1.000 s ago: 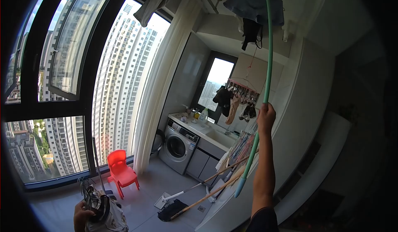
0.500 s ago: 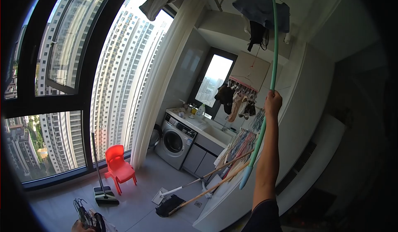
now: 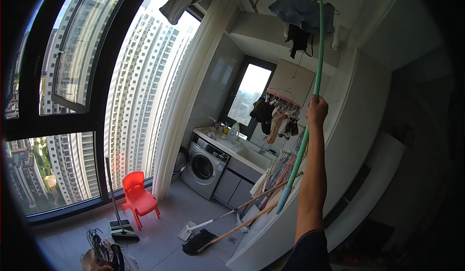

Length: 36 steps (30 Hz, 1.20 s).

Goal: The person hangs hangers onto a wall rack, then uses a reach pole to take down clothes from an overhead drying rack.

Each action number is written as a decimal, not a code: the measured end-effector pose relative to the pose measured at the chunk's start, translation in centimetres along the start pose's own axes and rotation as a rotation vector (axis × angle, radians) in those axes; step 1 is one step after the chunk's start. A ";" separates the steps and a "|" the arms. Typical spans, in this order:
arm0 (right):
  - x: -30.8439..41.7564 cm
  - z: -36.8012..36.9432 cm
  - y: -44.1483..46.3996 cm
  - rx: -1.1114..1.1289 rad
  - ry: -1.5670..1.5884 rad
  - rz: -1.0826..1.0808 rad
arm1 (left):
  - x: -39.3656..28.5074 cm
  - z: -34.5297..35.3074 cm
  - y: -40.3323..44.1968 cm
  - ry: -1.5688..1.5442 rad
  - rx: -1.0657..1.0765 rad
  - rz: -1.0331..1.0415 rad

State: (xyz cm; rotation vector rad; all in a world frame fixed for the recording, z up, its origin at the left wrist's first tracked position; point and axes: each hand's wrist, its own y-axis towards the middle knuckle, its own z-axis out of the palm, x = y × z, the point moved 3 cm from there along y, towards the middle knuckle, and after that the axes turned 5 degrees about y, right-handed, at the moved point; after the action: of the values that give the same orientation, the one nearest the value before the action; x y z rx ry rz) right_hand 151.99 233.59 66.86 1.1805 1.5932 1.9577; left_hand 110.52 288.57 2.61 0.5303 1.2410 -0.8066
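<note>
The right hand [image 3: 317,110] is clenched around the middle of a long green clothes pole [image 3: 320,43], arm stretched up and forward, the pole leaning slightly and bowing along its length. Its pale blue lower end hangs free in front of the mop handles; its upper tip stands near the ceiling, right by the hook of a hanger carrying a blue-grey garment [image 3: 302,13], with a black strappy garment [image 3: 299,41] hanging just below. Whether tip and hook touch is too small to tell. The left hand [image 3: 88,261], partly cut off by the lower edge, grips a bundle of dark clothes hangers [image 3: 99,246], with pale cloth [image 3: 130,262] beside them. The step in hand looks like working the pole's tip at that overhead hanger; it calls for fine one-handed aim, the tip lined up under the hook and clear of the fabric, while the left hand's bundle is held low and out of the way. Farther out are a long-handled dustpan [image 3: 123,230], a red plastic chair [image 3: 140,193], a black-headed mop [image 3: 197,242], a front-loading washing machine [image 3: 202,168] and a pink clip hanger [image 3: 283,99] with small laundry.
</note>
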 end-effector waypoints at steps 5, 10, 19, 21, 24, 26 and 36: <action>0.2 -0.6 -1.5 -0.021 -0.047 0.010 | 0.7 0.7 0.4 0.104 0.026 -0.061; 0.9 -1.3 -3.5 -0.025 -0.215 -0.010 | 6.5 -0.6 2.9 0.089 0.038 -0.081; 0.8 -1.6 -3.7 -0.044 -0.325 -0.002 | 0.0 3.0 0.9 0.098 0.052 -0.170; 0.5 -1.6 -3.5 -0.053 -0.328 -0.002 | 0.1 3.0 1.0 0.143 0.057 -0.184; 0.5 -1.4 -3.1 -0.067 -0.351 -0.020 | 2.4 1.6 2.3 0.235 0.056 -0.214; 0.5 -1.3 -2.8 -0.062 -0.353 -0.014 | 3.7 0.8 2.8 0.257 0.034 -0.254; -2.2 0.8 -1.4 -0.017 -0.101 0.039 | 0.5 2.9 0.8 0.176 0.057 -0.203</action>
State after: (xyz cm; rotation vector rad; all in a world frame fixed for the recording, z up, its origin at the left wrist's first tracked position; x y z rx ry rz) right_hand 153.59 232.93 64.78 1.2919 1.5113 1.8998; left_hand 113.01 286.81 2.79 0.5361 1.4541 -0.9849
